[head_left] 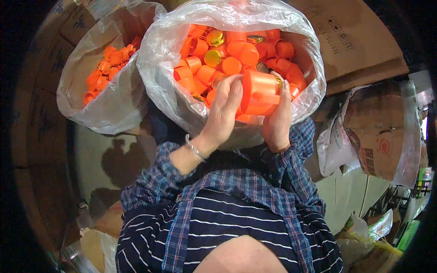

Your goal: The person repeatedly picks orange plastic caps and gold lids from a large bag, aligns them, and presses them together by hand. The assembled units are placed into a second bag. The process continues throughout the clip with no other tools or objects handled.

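Observation:
An orange plastic cup [259, 88] with a handle-like tab is held on its side between my two hands, above the front rim of a plastic-lined container [154, 73]. My left hand [223, 107] presses its fingers together against the cup's left end. On the right, my right hand [278, 119] grips the cup's other end, with a small gold disc [278, 82] showing by its fingertips. Whether that disc is fixed to the cup I cannot tell. Below lie many loose orange cups [232, 66] and shiny gold discs [213, 58].
A second plastic-lined container [104, 109] with smaller orange pieces [109, 68] stands at the left. Cardboard [350, 45] rises behind on the right. A white sack [334, 145] and a cardboard box [378, 132] are at my right.

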